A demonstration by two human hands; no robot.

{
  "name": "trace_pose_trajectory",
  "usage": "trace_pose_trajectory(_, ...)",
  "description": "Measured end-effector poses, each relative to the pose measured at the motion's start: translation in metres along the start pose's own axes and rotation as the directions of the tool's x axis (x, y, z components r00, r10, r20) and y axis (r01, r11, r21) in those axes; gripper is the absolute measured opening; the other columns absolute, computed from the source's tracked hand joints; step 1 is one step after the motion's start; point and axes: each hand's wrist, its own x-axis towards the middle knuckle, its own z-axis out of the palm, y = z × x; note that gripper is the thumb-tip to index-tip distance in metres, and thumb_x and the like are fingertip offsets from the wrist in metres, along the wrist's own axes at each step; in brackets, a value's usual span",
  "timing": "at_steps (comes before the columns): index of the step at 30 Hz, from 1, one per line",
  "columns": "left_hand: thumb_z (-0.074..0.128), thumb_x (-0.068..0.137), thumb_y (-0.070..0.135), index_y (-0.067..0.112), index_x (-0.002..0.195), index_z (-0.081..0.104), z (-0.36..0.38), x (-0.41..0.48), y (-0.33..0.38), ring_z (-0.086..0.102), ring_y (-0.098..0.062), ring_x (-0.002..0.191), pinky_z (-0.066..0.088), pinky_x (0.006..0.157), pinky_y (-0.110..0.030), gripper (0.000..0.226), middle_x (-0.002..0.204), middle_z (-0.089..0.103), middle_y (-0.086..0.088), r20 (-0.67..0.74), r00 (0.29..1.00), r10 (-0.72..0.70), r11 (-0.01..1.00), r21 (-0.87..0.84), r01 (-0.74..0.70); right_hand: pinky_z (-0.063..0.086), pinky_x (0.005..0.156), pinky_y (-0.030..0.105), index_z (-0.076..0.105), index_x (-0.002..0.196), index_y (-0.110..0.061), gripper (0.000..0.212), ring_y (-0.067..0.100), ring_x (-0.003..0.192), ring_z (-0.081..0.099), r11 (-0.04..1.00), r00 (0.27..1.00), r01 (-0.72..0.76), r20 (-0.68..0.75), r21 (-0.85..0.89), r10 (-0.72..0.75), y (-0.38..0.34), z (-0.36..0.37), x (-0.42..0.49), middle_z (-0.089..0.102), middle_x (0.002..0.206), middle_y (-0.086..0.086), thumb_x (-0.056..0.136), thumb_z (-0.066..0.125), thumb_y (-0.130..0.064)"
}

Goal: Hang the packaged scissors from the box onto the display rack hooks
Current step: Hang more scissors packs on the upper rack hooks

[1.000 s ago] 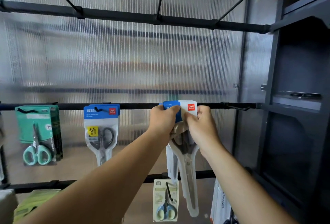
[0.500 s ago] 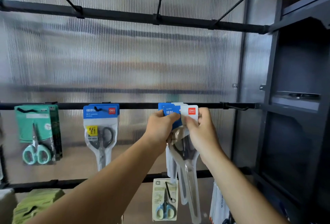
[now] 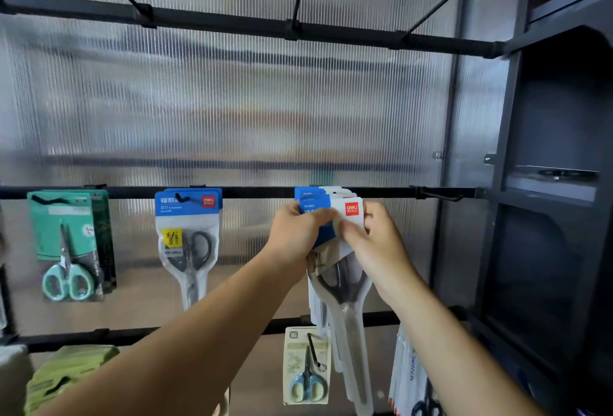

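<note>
A long packaged pair of scissors (image 3: 345, 289) with a blue and white header card hangs in front of me at the middle rail (image 3: 252, 192) of the display rack. My left hand (image 3: 295, 233) pinches the card's left side and my right hand (image 3: 374, 243) pinches its right side, thumb on the white part. Behind it a few more blue and white cards (image 3: 318, 192) fan out on the same hook. The hook itself is hidden by the cards. The box is not in view.
On the same rail hang a blue-carded scissors pack (image 3: 188, 243) and green-carded packs (image 3: 68, 246); an empty hook (image 3: 441, 196) sticks out at the right. A small scissors pack (image 3: 306, 366) hangs from the lower rail. A dark shelf unit (image 3: 560, 183) stands on the right.
Both hands have shifted slightly right and down with the front card, and the cards behind it now show fanned out above my fingers.
</note>
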Motion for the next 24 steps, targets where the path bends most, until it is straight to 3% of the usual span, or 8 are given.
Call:
trace_pose_trajectory(4, 0.066, 0.087, 0.004, 0.012, 0.089, 0.066, 0.000, 0.000, 0.001, 0.070, -0.020, 0.071, 0.059, 0.076, -0.040, 0.008, 0.082, 0.072, -0.009, -0.015, 1.000, 0.012, 1.000, 0.022, -0.011, 0.051, 0.071, 0.029, 0.058, 0.103, -0.017, 0.013, 0.015, 0.087, 0.063, 0.997, 0.995, 0.054, -0.077, -0.056, -0.059, -0.002, 0.001, 0.000, 0.066, 0.094, -0.002, 0.099, 0.053, -0.029)
trace_pose_trajectory(8, 0.066, 0.088, 0.008, 0.010, 0.094, 0.067, 0.000, -0.001, 0.001, 0.070, -0.024, 0.080, 0.058, 0.078, -0.039, 0.007, 0.090, 0.072, -0.012, -0.002, 0.999, 0.037, 0.999, 0.037, -0.037, 0.052, 0.069, 0.034, 0.056, 0.097, -0.017, 0.012, 0.018, 0.083, 0.062, 0.983, 0.981, 0.129, -0.127, -0.129, -0.145, -0.004, 0.003, 0.001, 0.065, 0.090, 0.000, 0.099, 0.052, -0.028)
trace_pose_trajectory(13, 0.058, 0.093, 0.015, 0.013, 0.093, 0.063, 0.000, -0.003, 0.004, 0.066, -0.027, 0.089, 0.053, 0.091, -0.045, 0.006, 0.092, 0.067, -0.011, -0.030, 1.000, -0.008, 1.000, -0.023, 0.007, 0.037, 0.051, 0.010, 0.052, 0.098, -0.017, 0.008, 0.009, 0.070, 0.054, 0.978, 0.965, 0.157, -0.191, -0.136, -0.182, -0.008, 0.008, 0.002, 0.059, 0.080, -0.007, 0.101, 0.047, -0.023)
trace_pose_trajectory(24, 0.057, 0.094, 0.016, 0.012, 0.095, 0.062, -0.004, -0.003, 0.004, 0.066, -0.028, 0.091, 0.053, 0.093, -0.046, 0.006, 0.093, 0.067, -0.011, -0.020, 0.999, -0.029, 1.000, -0.001, 0.029, 0.035, 0.045, 0.009, 0.048, 0.096, -0.017, 0.008, 0.006, 0.061, 0.048, 0.971, 0.961, 0.170, -0.191, -0.170, -0.201, -0.010, 0.012, -0.004, 0.053, 0.073, -0.007, 0.102, 0.045, -0.022)
